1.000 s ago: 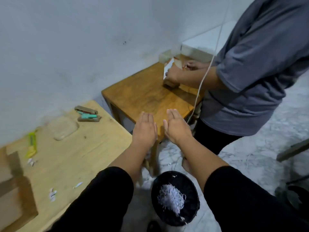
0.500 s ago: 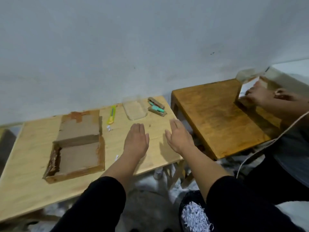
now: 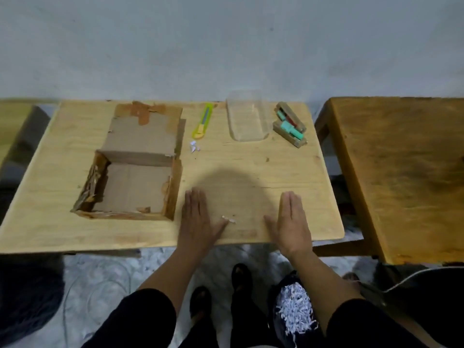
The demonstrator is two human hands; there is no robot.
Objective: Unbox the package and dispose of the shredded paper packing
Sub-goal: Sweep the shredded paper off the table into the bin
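Observation:
An opened cardboard box point(image 3: 135, 189) lies on the light wooden table point(image 3: 251, 172), its lid folded back and its inside bare. My left hand point(image 3: 197, 217) rests flat, palm down, just right of the box. Near the table's front edge my right hand point(image 3: 292, 219) also lies flat and holds nothing. A few white paper scraps point(image 3: 229, 219) sit between the hands, and more scraps point(image 3: 194, 147) lie by the cutter. White shredded paper point(image 3: 295, 310) fills a black bin on the floor below my right arm.
A yellow-green box cutter point(image 3: 203, 121), a clear plastic tray point(image 3: 247, 119) and a wood-and-teal item point(image 3: 290, 128) lie along the table's back. A darker wooden table point(image 3: 396, 172) stands to the right. My feet point(image 3: 241, 275) are on the marble floor.
My view has swung left from the bin and the other person to the light table. Both hands moved down and apart and now lie flat on the tabletop.

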